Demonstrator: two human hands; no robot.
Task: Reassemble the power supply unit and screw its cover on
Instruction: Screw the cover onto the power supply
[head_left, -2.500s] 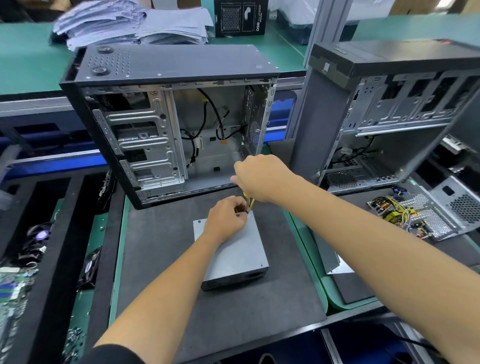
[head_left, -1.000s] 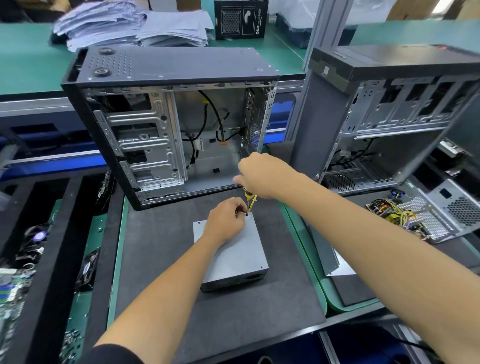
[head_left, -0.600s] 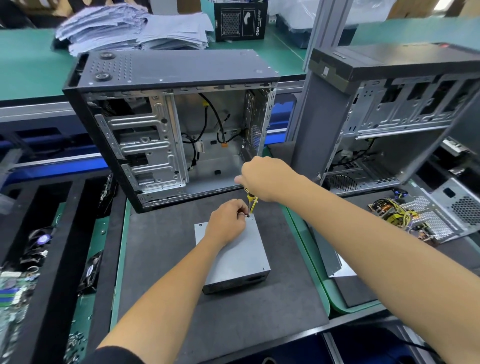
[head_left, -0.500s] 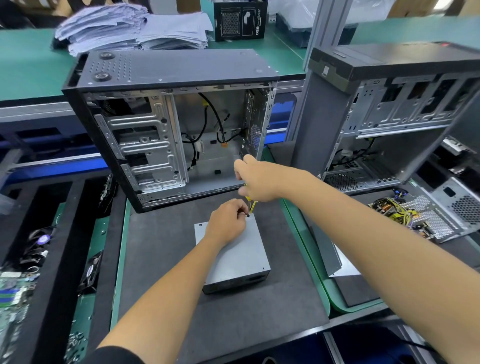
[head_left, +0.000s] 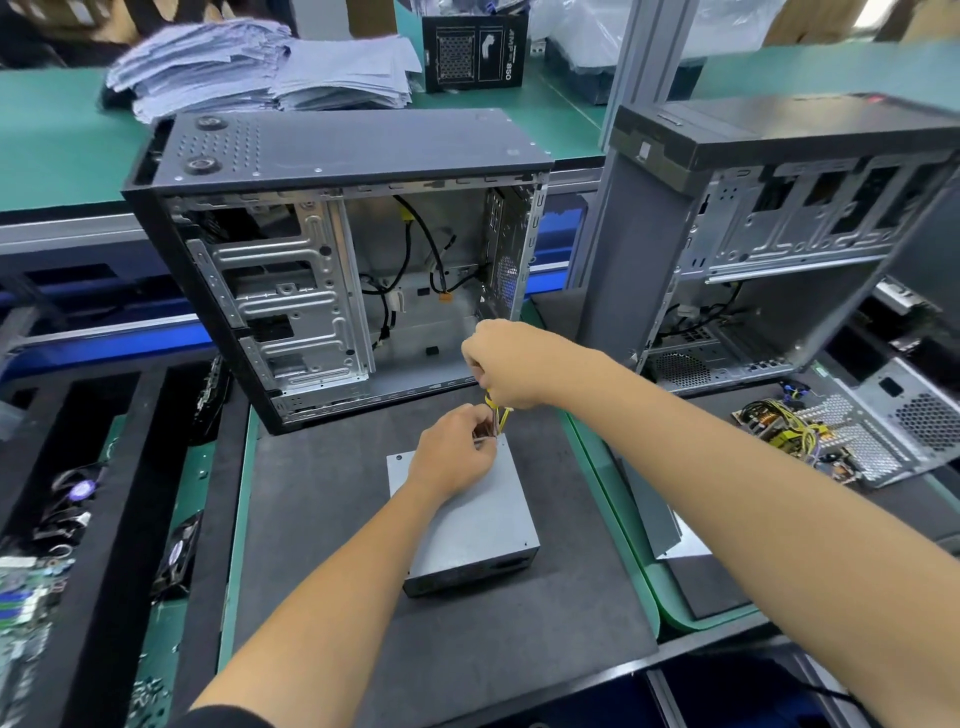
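Observation:
A grey power supply unit (head_left: 467, 525) with its cover on lies flat on the dark mat (head_left: 332, 519). My left hand (head_left: 452, 457) rests on its far right corner, fingers curled at the base of a yellow-handled screwdriver (head_left: 498, 418). My right hand (head_left: 506, 361) grips the screwdriver's handle from above and holds it upright over that corner. The tip and any screw are hidden by my fingers.
An open black PC case (head_left: 337, 270) stands just behind the unit. A second open case (head_left: 769, 244) stands to the right. An opened power supply with yellow wires (head_left: 815, 431) lies at the right. Trays with parts (head_left: 62, 519) fill the left. Stacked papers (head_left: 260, 73) lie behind.
My right hand has turned slightly on the screwdriver handle above the same corner. My left hand stays at the corner. The unit has not moved.

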